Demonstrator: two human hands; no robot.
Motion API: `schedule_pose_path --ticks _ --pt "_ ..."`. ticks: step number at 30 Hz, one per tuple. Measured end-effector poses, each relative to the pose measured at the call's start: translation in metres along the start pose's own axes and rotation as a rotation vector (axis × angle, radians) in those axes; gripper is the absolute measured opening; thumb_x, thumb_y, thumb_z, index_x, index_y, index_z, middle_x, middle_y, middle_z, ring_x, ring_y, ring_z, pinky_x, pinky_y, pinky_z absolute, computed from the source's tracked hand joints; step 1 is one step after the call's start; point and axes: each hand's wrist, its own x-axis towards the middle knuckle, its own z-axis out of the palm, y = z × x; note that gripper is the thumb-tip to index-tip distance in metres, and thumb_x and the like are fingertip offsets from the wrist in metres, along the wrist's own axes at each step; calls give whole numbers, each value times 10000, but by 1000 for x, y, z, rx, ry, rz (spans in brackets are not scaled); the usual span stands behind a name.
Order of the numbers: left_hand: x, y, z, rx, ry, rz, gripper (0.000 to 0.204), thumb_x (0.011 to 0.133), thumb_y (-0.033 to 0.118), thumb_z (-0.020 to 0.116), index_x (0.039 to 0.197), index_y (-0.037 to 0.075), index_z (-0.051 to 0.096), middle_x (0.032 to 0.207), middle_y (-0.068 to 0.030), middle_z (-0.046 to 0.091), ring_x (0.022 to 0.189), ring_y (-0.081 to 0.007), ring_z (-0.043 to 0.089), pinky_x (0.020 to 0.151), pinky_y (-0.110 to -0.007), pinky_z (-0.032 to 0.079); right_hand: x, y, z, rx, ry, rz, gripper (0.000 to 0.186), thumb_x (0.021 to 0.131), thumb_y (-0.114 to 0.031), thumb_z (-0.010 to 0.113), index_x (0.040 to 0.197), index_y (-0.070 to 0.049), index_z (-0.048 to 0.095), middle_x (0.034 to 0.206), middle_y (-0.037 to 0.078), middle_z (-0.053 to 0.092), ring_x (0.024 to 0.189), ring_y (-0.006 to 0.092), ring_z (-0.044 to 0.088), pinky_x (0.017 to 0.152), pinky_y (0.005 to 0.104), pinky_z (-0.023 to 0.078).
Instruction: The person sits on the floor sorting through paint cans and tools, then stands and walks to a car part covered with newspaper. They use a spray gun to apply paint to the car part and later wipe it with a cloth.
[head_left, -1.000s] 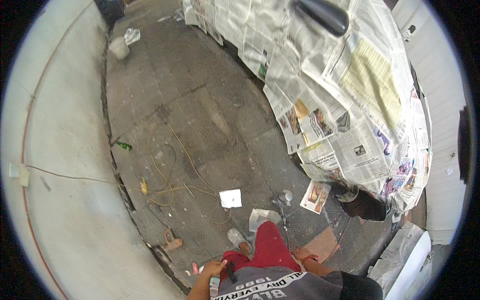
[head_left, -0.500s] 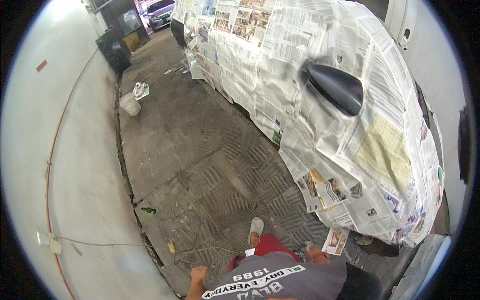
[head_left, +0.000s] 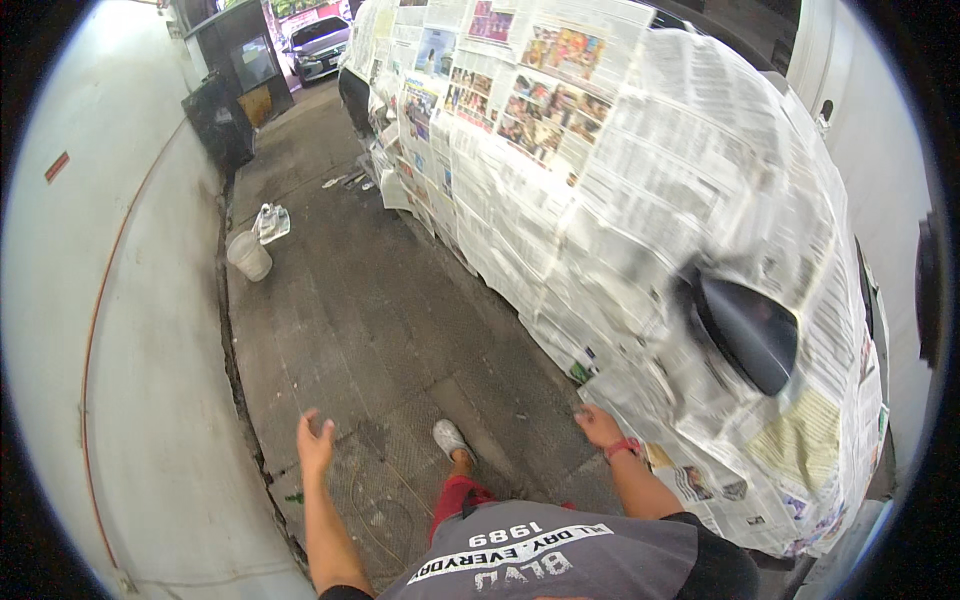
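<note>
My left hand (head_left: pixel 316 440) is held out over the floor at the left, thumb and fingers apart, with nothing in it. On the right, my right hand (head_left: pixel 599 427) hangs beside the lower edge of a car covered in newspaper sheets (head_left: pixel 560 230). Its fingers are loosely bent and no object shows in them; whether it touches the paper I cannot tell. A red band (head_left: pixel 622 447) circles that wrist. From the covering sticks out a black side mirror (head_left: pixel 752 335), bare of paper, in front of my right arm.
A white bucket (head_left: pixel 250 256) stands by the left wall (head_left: pixel 150 290), with a crumpled white item (head_left: pixel 271 222) beside it. Dark floor (head_left: pixel 370 300) runs between wall and car. Dark panels (head_left: pixel 225 110) and another car (head_left: pixel 318 48) are at the far end.
I have stepped forward along the papered car; the mirror and bucket now sit lower in view. Both my arms have risen and reached forward, and the hands have come further up into the picture.
</note>
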Motion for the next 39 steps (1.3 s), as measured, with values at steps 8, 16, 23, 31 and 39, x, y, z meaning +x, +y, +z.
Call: schedule_pose_path --ticks 8,16,23,31,39 --pt "354 282 -72 84 157 628 521 974 177 760 1458 48 614 1452 -187 650 1346 -370 623 1143 -464 478 13 104 74 -371 -298 718 601 1039 -489 590 1487 -92 636 1506 208 631 1391 401 604 1187 510 456" --pt "556 595 -42 199 282 1191 488 992 271 734 1439 103 634 1418 -168 670 1358 -381 596 1159 -479 452 131 4 94 -146 -160 784 597 1044 -483 580 1490 -89 633 1504 205 633 1390 398 606 1180 509 462" --pt "702 801 23 138 427 1394 464 1009 334 687 1448 187 659 1455 -151 674 1334 -363 637 1135 -479 485 358 -64 34 -135 -19 605 594 1048 -478 571 1492 -87 630 1503 203 635 1389 395 608 1175 509 467" --pt "887 955 87 96 363 1459 494 1048 335 641 1479 93 635 1424 -192 699 1340 -358 652 1144 -450 484 632 -239 -113 28 242 223 591 1053 -472 561 1495 -85 626 1502 200 638 1388 392 610 1168 508 473" --pt "1026 1066 187 -45 282 1395 416 1018 244 625 1370 33 695 1372 -233 706 1327 -377 645 1148 -453 489 745 -325 -125 54 340 217 588 1058 -466 552 1498 -83 623 1501 197 640 1387 388 612 1161 508 478"
